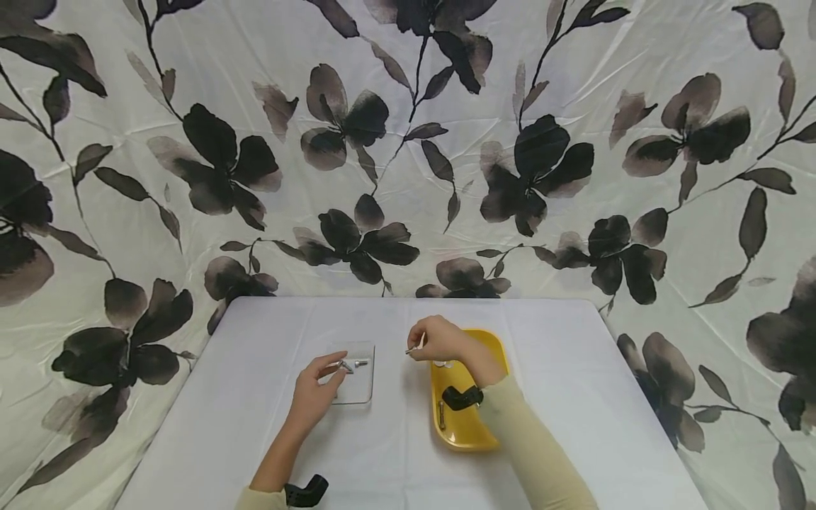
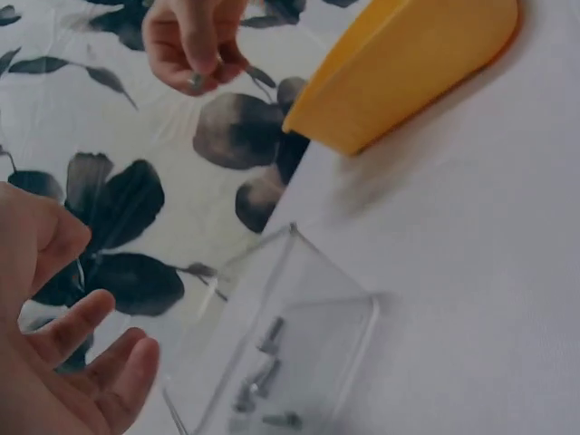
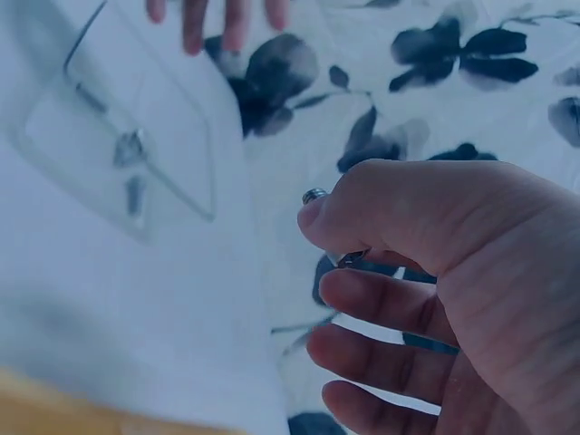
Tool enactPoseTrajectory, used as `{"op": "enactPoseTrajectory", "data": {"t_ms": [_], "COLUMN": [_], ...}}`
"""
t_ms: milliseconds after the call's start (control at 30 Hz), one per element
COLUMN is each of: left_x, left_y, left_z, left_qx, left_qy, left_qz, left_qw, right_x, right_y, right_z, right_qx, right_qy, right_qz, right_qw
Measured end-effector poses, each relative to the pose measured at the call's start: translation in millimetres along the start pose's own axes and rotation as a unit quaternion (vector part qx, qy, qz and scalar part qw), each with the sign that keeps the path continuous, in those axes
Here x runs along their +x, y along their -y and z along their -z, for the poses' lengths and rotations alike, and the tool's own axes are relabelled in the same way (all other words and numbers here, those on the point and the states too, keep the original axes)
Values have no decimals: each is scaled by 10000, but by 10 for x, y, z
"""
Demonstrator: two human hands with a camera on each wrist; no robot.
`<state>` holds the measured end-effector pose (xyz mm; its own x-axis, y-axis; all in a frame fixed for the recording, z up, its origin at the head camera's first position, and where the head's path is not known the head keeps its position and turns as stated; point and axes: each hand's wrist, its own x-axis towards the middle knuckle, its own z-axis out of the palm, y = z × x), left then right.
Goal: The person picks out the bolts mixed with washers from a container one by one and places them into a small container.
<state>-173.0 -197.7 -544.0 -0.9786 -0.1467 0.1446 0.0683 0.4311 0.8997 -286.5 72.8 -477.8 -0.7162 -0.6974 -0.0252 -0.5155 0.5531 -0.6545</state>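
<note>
My right hand (image 1: 440,338) pinches a small metal bolt (image 3: 314,195) between thumb and fingers. Its threaded end sticks out past the thumb in the right wrist view; the rest is mostly covered. That hand is raised near the far left rim of the yellow tray (image 1: 468,443). Over the left side of a clear plastic box (image 1: 360,402) is my left hand (image 1: 316,388), with thumb and fingers apart and nothing seen between them. Several metal bolts (image 2: 272,335) lie in the box.
Inside the yellow tray, a bolt (image 1: 441,416) lies along the left side, and small shiny pieces (image 1: 443,364) show beneath the right wrist. A white cloth (image 1: 401,453) covers the table. Behind it hangs a flowered curtain (image 1: 446,234).
</note>
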Motion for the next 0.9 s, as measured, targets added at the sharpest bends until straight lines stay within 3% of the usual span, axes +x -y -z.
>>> {"op": "enactPoseTrajectory", "data": {"t_ms": [200,333,533,767,900], "left_x": [-13,-16,8,26,19], "left_y": [192,299,439,534,568], "left_z": [80,120,164,160,136], "left_qx": [-48,-192,-439,-250,-370], "left_qy": [-648,-854,-717,-564,-326], "left_qz": [261,448,977,1589,1857], "left_qw": [9975,9952,9917,9854,9814], "right_x": [151,242,392,545,619], "right_y": [112,196,318,420,443], "right_z": [-55,-83,-126,-195,-241], "right_qx": [-38,68,38,92,81], "right_qy": [-31,28,111,233,272], "right_qz": [349,479,627,695,699], "right_qw": [9994,9988,9980,9973,9972]}}
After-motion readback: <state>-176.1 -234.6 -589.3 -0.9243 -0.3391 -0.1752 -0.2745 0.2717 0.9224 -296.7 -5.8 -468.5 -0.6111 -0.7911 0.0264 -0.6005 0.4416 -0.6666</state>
